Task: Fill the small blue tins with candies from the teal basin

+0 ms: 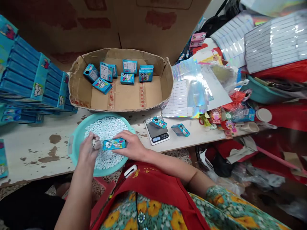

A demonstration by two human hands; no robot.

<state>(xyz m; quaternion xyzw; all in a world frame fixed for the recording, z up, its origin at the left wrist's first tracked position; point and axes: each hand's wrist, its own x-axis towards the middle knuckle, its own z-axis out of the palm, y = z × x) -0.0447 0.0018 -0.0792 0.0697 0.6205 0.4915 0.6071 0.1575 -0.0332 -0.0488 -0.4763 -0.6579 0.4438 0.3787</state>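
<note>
My left hand [89, 146] is closed around several small white candies [96, 142] above a turquoise basin [74, 143]. Loose white candies [107, 126] fill much of that basin. In my right hand [131, 145] is a small blue candy box [114, 144], held sideways over the basin with its left end toward the candies in my left hand. Whether that end is unfolded is too small to tell. To the right, a digital scale [155, 132] carries another blue box [158, 122]. A further blue box [180, 130] lies beside the scale on the table.
Behind the basin stands an open cardboard carton [127, 99] with several blue boxes in it. Stacked blue display packs [28, 73] rise at the left. Shiny holographic sheets [189, 86] and assorted packets cover the right side of the table [48, 127].
</note>
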